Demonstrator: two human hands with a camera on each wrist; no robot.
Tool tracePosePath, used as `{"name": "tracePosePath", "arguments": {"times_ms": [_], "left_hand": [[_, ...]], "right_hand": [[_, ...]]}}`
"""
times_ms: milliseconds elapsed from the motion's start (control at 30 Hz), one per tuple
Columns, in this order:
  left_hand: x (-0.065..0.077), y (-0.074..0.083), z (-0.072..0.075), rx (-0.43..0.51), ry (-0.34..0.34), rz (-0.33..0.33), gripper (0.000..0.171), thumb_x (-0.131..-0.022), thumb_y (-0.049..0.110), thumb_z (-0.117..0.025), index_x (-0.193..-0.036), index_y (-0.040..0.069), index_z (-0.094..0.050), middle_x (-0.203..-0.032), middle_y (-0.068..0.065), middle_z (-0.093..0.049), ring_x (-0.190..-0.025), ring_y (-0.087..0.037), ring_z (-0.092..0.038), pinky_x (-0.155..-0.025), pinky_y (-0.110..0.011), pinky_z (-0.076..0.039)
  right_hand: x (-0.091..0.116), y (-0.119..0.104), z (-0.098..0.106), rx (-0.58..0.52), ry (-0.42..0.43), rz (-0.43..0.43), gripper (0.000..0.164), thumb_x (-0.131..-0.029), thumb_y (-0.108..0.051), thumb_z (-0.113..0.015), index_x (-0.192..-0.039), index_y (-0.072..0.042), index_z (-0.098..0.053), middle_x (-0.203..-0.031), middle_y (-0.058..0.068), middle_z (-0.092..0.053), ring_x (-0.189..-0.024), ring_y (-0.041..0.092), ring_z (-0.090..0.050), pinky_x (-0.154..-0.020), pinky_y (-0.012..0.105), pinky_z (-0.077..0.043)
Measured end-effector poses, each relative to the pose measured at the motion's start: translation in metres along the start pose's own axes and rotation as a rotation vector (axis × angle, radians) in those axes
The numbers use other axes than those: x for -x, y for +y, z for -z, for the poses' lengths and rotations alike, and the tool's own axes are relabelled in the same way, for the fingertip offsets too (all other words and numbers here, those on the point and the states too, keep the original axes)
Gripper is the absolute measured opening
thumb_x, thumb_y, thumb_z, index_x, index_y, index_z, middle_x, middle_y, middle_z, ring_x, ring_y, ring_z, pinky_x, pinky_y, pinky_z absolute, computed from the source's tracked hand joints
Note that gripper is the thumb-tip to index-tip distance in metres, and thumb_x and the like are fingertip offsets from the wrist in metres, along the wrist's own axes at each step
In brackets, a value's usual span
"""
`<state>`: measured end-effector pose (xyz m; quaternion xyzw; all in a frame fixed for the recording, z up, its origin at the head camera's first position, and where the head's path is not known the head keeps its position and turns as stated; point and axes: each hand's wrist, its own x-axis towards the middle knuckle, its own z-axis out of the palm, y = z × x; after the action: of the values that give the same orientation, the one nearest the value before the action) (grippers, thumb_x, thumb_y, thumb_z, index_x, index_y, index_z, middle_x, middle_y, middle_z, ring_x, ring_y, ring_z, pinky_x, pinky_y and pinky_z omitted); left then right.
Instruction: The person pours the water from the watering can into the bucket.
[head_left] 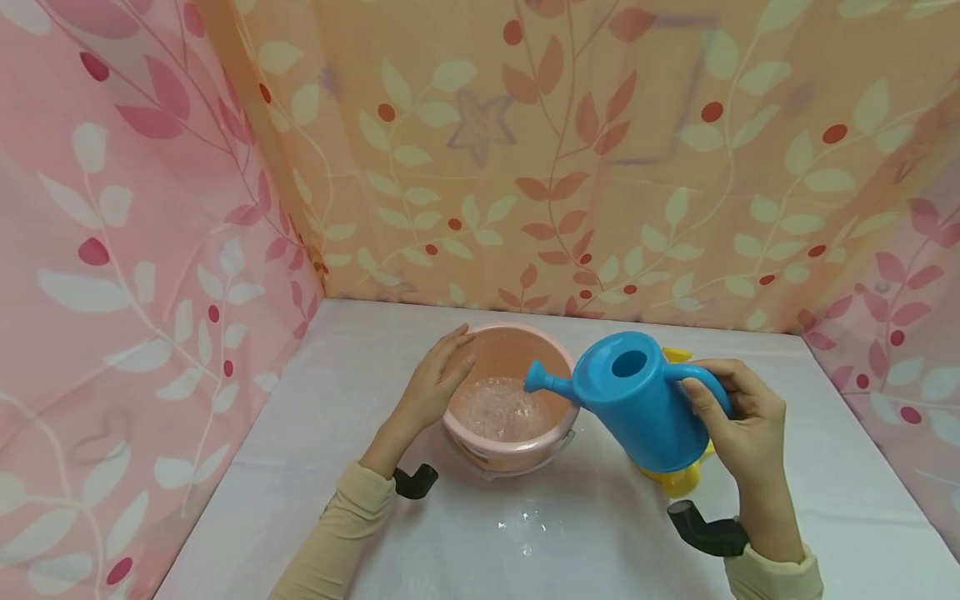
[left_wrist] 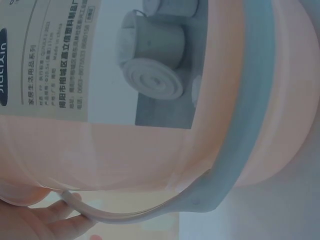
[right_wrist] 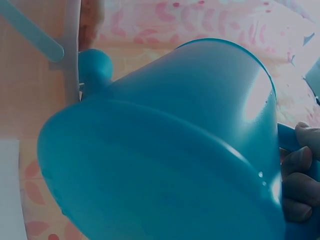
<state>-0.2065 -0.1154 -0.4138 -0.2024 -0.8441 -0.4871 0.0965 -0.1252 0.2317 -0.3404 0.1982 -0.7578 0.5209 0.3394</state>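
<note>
The right hand (head_left: 738,417) grips the blue watering can (head_left: 637,400) by its handle, tilted, spout over the pink basin (head_left: 510,408) mid-bench. The left hand (head_left: 438,379), fingers straight, steadies the rim. Tilt gently to avoid splashing.

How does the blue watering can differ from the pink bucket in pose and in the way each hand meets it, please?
The blue watering can is lifted and tilted, spout towards the pink bucket, which stands upright on the table. The right hand grips the watering can's handle, while the left hand rests open against the bucket's rim. The bucket is wide-mouthed with foamy water showing inside; the watering can has only a small top hole. Both look plastic.
</note>
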Motion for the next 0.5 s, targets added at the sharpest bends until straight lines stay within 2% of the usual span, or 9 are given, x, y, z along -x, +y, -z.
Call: {"name": "tracePosePath", "arguments": {"times_ms": [267,500], "left_hand": [[0.0001,-0.0006,-0.0001,-0.005,-0.008,0.018,0.05,-0.096,0.043,-0.043,-0.136,0.014,-0.046,-0.149,0.007,-0.031,-0.138,-0.022,-0.026,-0.11,-0.05,-0.023],[-0.0001,-0.0006,0.0,-0.002,-0.01,0.019,0.05,-0.096,0.043,-0.043,-0.137,0.014,-0.045,-0.149,0.004,-0.032,-0.138,-0.019,-0.025,-0.11,-0.05,-0.023]], "right_hand": [[-0.0014,-0.0002,-0.0002,0.011,-0.002,0.005,0.02,-0.079,0.014,-0.061,-0.099,0.018,-0.058,-0.092,-0.009,-0.067,-0.082,0.002,-0.065,-0.081,0.014,-0.048],[-0.0015,-0.0005,-0.0001,0.014,-0.002,0.001,0.02,-0.08,0.013,-0.061,-0.099,0.017,-0.058,-0.092,-0.009,-0.067,-0.082,0.002,-0.065,-0.08,0.014,-0.048]]}}
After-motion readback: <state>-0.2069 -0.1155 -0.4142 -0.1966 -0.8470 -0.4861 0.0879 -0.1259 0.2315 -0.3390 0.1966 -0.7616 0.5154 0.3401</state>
